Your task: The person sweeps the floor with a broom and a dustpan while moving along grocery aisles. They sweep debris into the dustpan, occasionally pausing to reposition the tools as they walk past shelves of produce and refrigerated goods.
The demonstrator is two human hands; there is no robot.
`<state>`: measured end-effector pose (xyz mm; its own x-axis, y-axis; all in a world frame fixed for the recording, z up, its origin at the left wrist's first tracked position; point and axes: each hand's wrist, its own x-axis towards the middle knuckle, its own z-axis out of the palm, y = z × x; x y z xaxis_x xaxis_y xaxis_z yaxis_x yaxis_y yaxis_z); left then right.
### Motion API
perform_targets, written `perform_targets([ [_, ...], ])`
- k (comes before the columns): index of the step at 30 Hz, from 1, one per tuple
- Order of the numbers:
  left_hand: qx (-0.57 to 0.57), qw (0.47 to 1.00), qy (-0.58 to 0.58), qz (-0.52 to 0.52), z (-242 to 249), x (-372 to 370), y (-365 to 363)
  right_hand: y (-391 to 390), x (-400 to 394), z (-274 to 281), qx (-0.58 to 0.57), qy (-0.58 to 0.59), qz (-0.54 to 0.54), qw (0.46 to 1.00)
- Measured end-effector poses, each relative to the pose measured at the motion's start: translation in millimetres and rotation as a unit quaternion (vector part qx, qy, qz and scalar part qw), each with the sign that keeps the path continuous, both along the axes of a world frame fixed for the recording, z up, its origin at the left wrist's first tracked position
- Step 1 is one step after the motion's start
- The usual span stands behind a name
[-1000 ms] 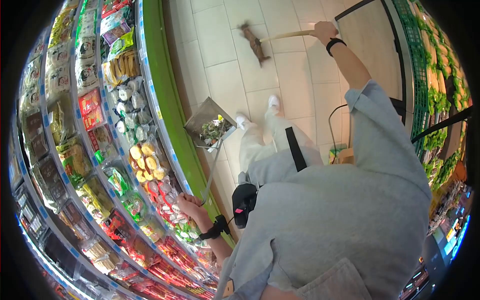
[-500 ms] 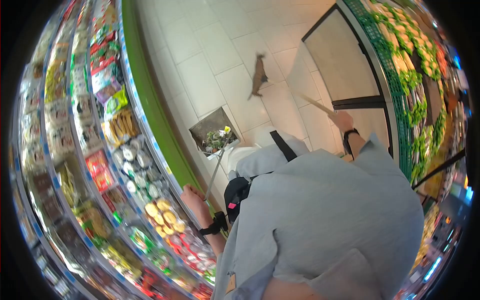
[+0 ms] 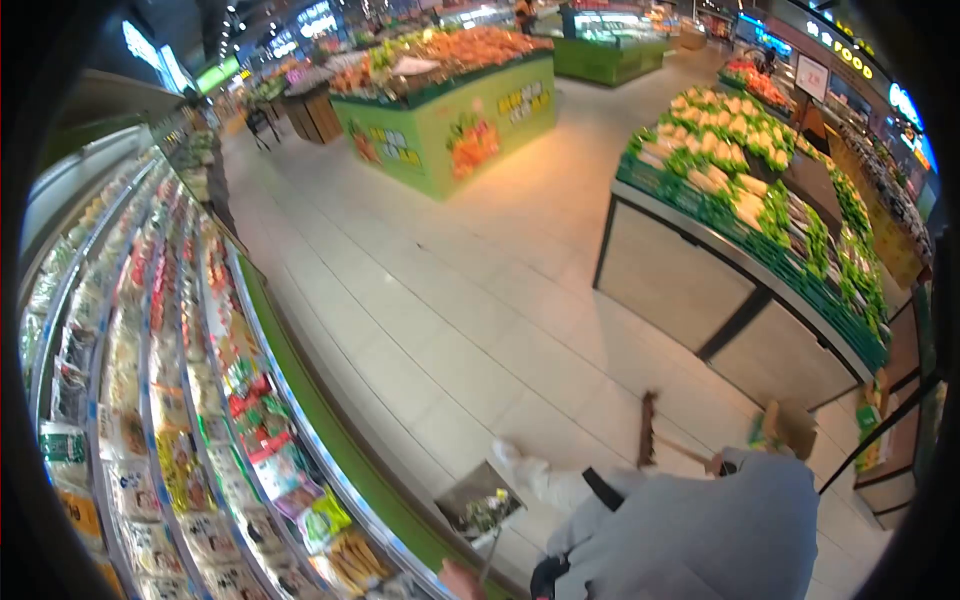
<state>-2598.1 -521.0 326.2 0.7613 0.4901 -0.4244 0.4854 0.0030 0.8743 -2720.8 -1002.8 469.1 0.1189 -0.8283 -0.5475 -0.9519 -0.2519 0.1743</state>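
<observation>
My left hand (image 3: 459,579) is closed around the thin handle of a long-handled dustpan (image 3: 455,497), low in the view beside the shelf base. Leafy green scraps (image 3: 487,512) with a yellowish bit lie in the pan, which rests on the floor. My right hand (image 3: 716,465), partly covered by my grey sleeve, grips the stick of a broom (image 3: 648,430). The broom's dark brown head is at floor level, to the right of the dustpan and apart from it. My light trouser leg and shoe (image 3: 507,455) show between the two tools.
A refrigerated shelf (image 3: 325,430) of packaged food runs along my left. At right stands a produce stand (image 3: 690,275) with leafy vegetables in green crates, a cardboard box (image 3: 790,430) at its foot. Further ahead is a green produce island (image 3: 445,150). Pale tiled floor (image 3: 430,300) lies between.
My view has tilted up, bringing the aisle ahead into sight and both hands lower in the picture. The broom head is now further right of the dustpan. A shoe has come into view.
</observation>
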Motion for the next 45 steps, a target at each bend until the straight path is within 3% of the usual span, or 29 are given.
perform_targets([
  [1, -0.003, 1.0, -0.02, 0.007, -11, 26, 16, 2, 22, -16, 0.054, -0.03, 0.034, 0.998],
  [3, 0.167, 0.965, 0.052, -0.195, -40, 60, 65, 5, 73, -48, 0.162, -0.08, 0.12, 0.976],
  [6, 0.03, 0.996, 0.062, -0.061, -21, 126, 74, 12, 130, -93, 0.322, -0.118, 0.245, 0.907],
  [7, 0.073, 0.991, 0.059, -0.091, 41, 153, 55, 12, 136, -107, 0.373, -0.121, 0.279, 0.877],
  [9, 0.201, 0.966, 0.003, -0.163, 31, 195, 78, -7, 180, -231, 0.417, -0.202, 0.504, 0.729],
  [10, 0.322, 0.916, -0.049, -0.237, 25, 212, 87, 15, 217, -223, 0.401, -0.289, 0.451, 0.743],
  [11, -0.031, 0.998, -0.055, -0.02, 41, 237, 73, 29, 258, -229, 0.556, -0.378, 0.324, 0.666],
  [12, -0.031, 0.998, -0.055, -0.02, 38, 251, 78, 55, 297, -221, 0.618, -0.424, 0.164, 0.641],
  [14, -0.075, 0.996, -0.044, -0.008, 24, 286, 93, 79, 374, -254, 0.736, -0.368, 0.065, 0.565],
  [15, -0.1, 0.993, -0.059, -0.03, 9, 304, 107, 93, 410, -262, 0.754, -0.344, 0.091, 0.552],
  [16, -0.107, 0.992, -0.066, -0.033, 10, 325, 113, 125, 428, -168, 0.662, -0.404, 0.204, 0.597],
  [18, 0.268, 0.921, -0.033, -0.282, 29, 342, 128, 145, 476, -232, 0.643, -0.488, 0.261, 0.529],
  [20, 0.245, 0.948, -0.075, -0.188, 63, 377, 123, 169, 508, -191, 0.636, -0.419, 0.15, 0.63],
  [21, 0.058, 0.987, -0.081, -0.122, 74, 392, 126, 176, 524, -187, 0.678, -0.394, 0.01, 0.62],
  [22, -0.13, 0.987, -0.082, -0.049, 82, 405, 129, 172, 536, -222, 0.697, -0.409, 0.005, 0.589],
  [24, -0.14, 0.984, -0.085, -0.078, 79, 436, 148, 183, 528, -221, 0.49, -0.644, 0.312, 0.498],
  [25, -0.144, 0.983, -0.07, -0.088, 85, 449, 154, 181, 519, -225, 0.491, -0.642, 0.309, 0.502],
  [26, -0.146, 0.983, -0.068, -0.09, 90, 463, 156, 173, 510, -225, 0.609, -0.561, -0.05, 0.558],
  [27, -0.135, 0.982, -0.068, -0.115, 96, 476, 159, 174, 504, -218, 0.634, -0.398, -0.403, 0.527],
  [31, -0.076, 0.981, -0.057, -0.171, 88, 526, 170, 202, 460, -186, 0.502, -0.44, -0.375, 0.644],
  [33, -0.028, 0.979, -0.068, -0.191, 66, 555, 175, 207, 432, -185, 0.509, -0.447, -0.291, 0.675],
  [34, -0.001, 0.977, -0.063, -0.202, 56, 568, 177, 217, 423, -144, 0.485, -0.426, -0.196, 0.738],
  [36, -0.017, 0.982, -0.065, -0.179, 71, 586, 169, 223, 413, -136, 0.443, -0.41, -0.238, 0.761],
  [37, -0.018, 0.981, -0.07, -0.182, 76, 597, 168, 198, 399, -196, 0.497, -0.39, -0.328, 0.703],
  [38, -0.053, 0.982, -0.046, -0.176, 79, 607, 168, 209, 404, -170, 0.475, -0.414, -0.342, 0.697],
  [41, -0.107, 0.977, -0.02, -0.183, 51, 644, 175, 189, 396, -231, 0.511, -0.438, -0.286, 0.682],
  [42, -0.128, 0.973, -0.018, -0.192, 40, 657, 179, 189, 402, -238, 0.52, -0.472, -0.212, 0.68],
  [44, -0.131, 0.972, -0.005, -0.195, 49, 680, 173, 197, 424, -223, 0.363, -0.484, 0.213, 0.767],
  [45, -0.137, 0.97, 0.006, -0.199, 55, 691, 171, 205, 446, -223, 0.321, -0.448, 0.161, 0.819],
])
